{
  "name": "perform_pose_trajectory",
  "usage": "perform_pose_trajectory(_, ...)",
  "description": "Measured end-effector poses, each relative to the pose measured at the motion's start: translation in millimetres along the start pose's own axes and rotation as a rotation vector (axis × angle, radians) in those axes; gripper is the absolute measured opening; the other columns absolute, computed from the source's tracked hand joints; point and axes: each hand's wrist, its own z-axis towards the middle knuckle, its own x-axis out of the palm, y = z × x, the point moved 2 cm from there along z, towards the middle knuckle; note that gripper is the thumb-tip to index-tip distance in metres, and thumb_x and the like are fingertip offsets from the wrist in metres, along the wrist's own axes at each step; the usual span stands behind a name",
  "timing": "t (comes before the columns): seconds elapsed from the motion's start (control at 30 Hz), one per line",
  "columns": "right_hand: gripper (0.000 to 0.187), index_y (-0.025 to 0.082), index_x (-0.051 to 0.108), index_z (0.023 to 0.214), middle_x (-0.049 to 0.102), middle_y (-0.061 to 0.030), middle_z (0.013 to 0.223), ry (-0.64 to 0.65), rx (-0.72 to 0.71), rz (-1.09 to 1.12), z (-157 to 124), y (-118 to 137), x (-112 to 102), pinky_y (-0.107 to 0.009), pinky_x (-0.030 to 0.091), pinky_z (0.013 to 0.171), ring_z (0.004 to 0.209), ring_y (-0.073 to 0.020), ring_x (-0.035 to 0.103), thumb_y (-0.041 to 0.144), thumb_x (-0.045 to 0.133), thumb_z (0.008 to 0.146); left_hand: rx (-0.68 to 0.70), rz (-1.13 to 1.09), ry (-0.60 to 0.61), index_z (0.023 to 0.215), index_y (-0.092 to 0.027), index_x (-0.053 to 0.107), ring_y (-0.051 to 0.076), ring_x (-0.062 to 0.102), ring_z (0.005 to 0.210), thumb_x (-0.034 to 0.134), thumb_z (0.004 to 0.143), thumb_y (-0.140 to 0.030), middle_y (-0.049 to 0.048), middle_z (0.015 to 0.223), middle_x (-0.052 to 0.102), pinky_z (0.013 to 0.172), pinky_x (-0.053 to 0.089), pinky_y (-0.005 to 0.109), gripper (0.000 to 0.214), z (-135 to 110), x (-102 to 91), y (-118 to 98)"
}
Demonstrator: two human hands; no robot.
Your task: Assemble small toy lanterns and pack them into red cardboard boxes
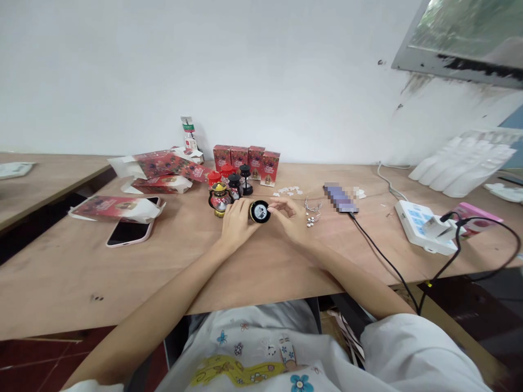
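Head view: left hand [237,220] grasps a round black-rimmed piece [260,212]; right hand [291,218] fingers its edge, pinch unclear, apparently working its face, which calls for steadiness; lanterns [219,198] stand just left, metal parts [312,220] lie right

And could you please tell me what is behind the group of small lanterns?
Behind the lanterns, four red boxes stand upright in a row. The lanterns cover lower parts of the leftmost boxes, so anything there cannot be seen.
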Motion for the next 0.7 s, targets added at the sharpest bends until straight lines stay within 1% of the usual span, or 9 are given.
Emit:
perform_pose_trajectory(0.07, 0.017, 0.023, 0.067, 0.096, 0.071, -0.0007, 0.085, 0.004, -0.081, -0.084, -2.1, 5.4, 0.5, -0.031, 0.054, 0.079, 0.079, -0.0144, 0.067, 0.028, 0.068, 0.08, 0.009, -0.007, -0.013, 0.108, -0.017, 0.053, 0.027, 0.059, 0.101, 0.063, 0.08, -0.035, 0.0105, 0.106, 0.064, 0.079, 0.041, 0.036, 0.035, -0.8, 0.3, -0.9)
perform_pose_trajectory(0.2, 0.006, 0.022, 0.067, 0.087, 0.072, -0.0006, 0.082, -0.046, -0.238, -0.242, -6.9, 18.5, 1.9, -0.03, 0.054, 0.075, 0.074, -0.0142, 0.067, 0.024, 0.067, 0.081, 0.049, -0.028, -0.038, 0.114, -0.017, 0.05, 0.027, 0.059, 0.104, 0.062, 0.08, -0.033, 0.0115, 0.11, 0.064, 0.083, 0.041, 0.036, 0.04, -3.4, 1.4, -3.6)
perform_pose_trajectory(0.3, 0.005, 0.021, 0.066, 0.088, 0.071, -0.0017, 0.083, -0.071, -0.342, -0.308, -9.7, 27.3, 3.7, -0.029, 0.054, 0.074, 0.076, -0.0142, 0.066, 0.02, 0.064, 0.083, 0.077, -0.05, -0.06, 0.12, -0.015, 0.046, 0.027, 0.057, 0.109, 0.062, 0.079, -0.033, 0.0131, 0.116, 0.062, 0.088, 0.04, 0.037, 0.048, -5.1, 2.3, -5.5)
perform_pose_trajectory(0.4, 0.008, 0.021, 0.065, 0.09, 0.071, -0.0026, 0.084, -0.072, -0.428, -0.369, -10.7, 33.3, 5.1, -0.029, 0.054, 0.074, 0.078, -0.014, 0.065, 0.017, 0.06, 0.086, 0.069, -0.054, -0.087, 0.125, -0.014, 0.044, 0.028, 0.055, 0.112, 0.061, 0.077, -0.034, 0.0142, 0.121, 0.06, 0.091, 0.039, 0.039, 0.055, -6.1, 2.5, -7.0)
perform_pose_trajectory(0.57, 0.013, 0.022, 0.064, 0.094, 0.072, -0.002, 0.08, -0.049, -0.513, -0.436, -11.0, 35.6, 5.5, -0.031, 0.055, 0.072, 0.077, -0.0151, 0.064, 0.014, 0.058, 0.086, 0.086, -0.009, -0.107, 0.128, -0.013, 0.044, 0.029, 0.054, 0.113, 0.059, 0.081, -0.035, 0.0153, 0.122, 0.059, 0.091, 0.04, 0.039, 0.055, -6.8, 1.4, -9.7)
perform_pose_trajectory(0.63, 0.014, 0.022, 0.064, 0.094, 0.072, -0.0022, 0.081, -0.025, -0.505, -0.458, -12.2, 34.4, 6.1, -0.032, 0.054, 0.073, 0.077, -0.016, 0.063, 0.015, 0.056, 0.086, 0.098, 0.021, -0.112, 0.129, -0.014, 0.045, 0.028, 0.055, 0.112, 0.057, 0.083, -0.034, 0.0151, 0.121, 0.06, 0.089, 0.04, 0.038, 0.052, -6.6, 0.3, -9.9)
perform_pose_trajectory(0.7, 0.015, 0.024, 0.064, 0.095, 0.072, -0.0025, 0.082, 0.013, -0.458, -0.467, -14.1, 32.6, 7.6, -0.034, 0.054, 0.074, 0.078, -0.0174, 0.062, 0.017, 0.054, 0.087, 0.097, 0.042, -0.116, 0.127, -0.014, 0.048, 0.028, 0.056, 0.109, 0.058, 0.083, -0.033, 0.0144, 0.118, 0.061, 0.086, 0.041, 0.037, 0.05, -6.0, -0.9, -9.4)
